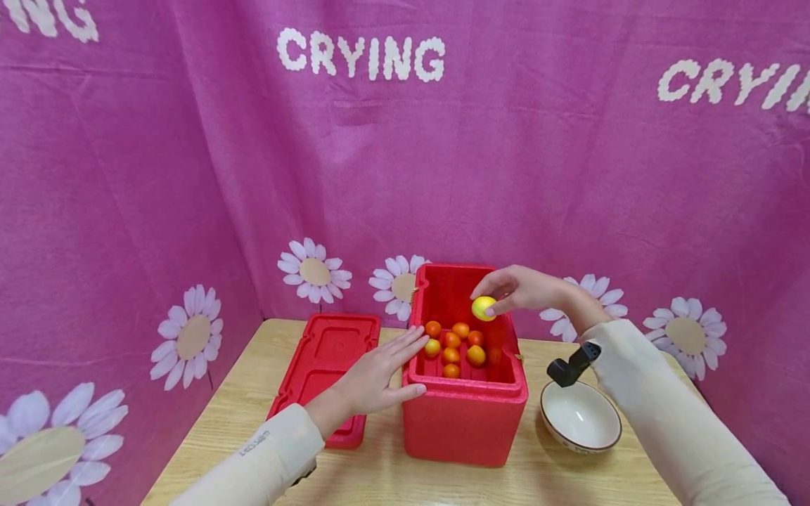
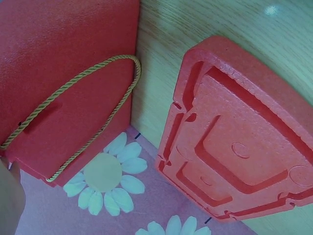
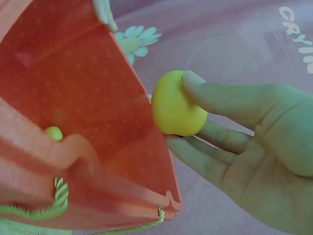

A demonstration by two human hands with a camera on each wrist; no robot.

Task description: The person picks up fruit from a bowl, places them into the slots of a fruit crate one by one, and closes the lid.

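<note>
My right hand pinches a round yellow fruit between thumb and fingers, above the right side of a red foam box. In the right wrist view the smooth yellow fruit shows large, its far side hidden by the fingers. With fingers stretched out, my left hand rests on the box's left rim, thumb at the front corner. Inside the box lie several small round fruits, orange, red and yellow, spread over the bottom.
Left of the box lies its red lid, inner side up. A white bowl with a brown rim stands at the right on the wooden table. Twisted gold cord hangs on the box's side. A pink curtain encloses the back.
</note>
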